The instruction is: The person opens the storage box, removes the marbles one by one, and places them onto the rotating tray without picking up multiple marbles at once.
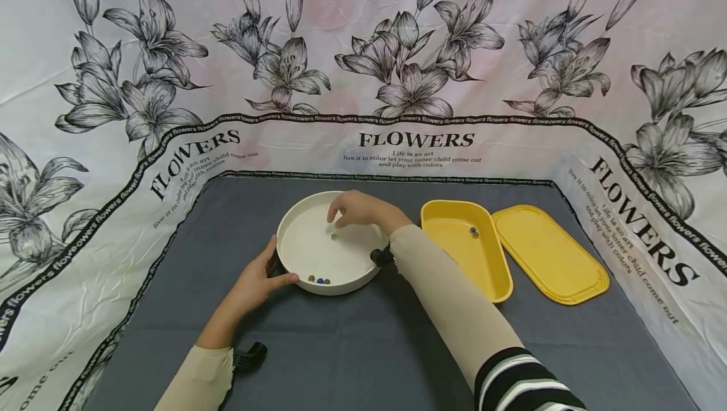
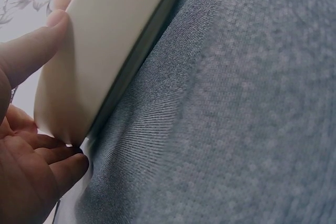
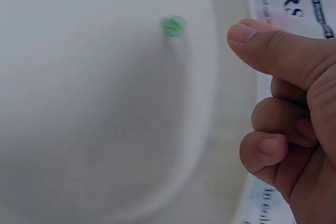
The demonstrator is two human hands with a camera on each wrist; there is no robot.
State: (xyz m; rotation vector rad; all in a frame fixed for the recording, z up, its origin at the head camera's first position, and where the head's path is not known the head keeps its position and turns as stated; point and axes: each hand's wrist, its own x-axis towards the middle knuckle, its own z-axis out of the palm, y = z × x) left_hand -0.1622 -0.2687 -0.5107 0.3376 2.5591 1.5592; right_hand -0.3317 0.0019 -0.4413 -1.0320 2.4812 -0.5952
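Note:
A round white dish [image 1: 301, 234] with a raised rim stands on the grey cloth. My left hand [image 1: 252, 281] grips its left side, thumb against the near outer wall and fingers at the side and lower edge, as the left wrist view shows. Above the dish hovers my right hand [image 1: 363, 209], fingers curled, thumb tip lying over the index fingertip. Nothing shows between them. A green marble [image 3: 173, 26], blurred, is in the dish, apart from that hand. Several blue and brownish marbles [image 1: 320, 281] lie together by the dish's near rim.
To the right of the dish stands a yellow box [image 1: 449, 247], partly behind my right forearm, with a blue and a brownish marble [image 1: 474, 232] inside. A yellow lid [image 1: 551, 253] lies flat beside it. The flower-printed cloth [image 1: 420, 146] rises behind and at the sides.

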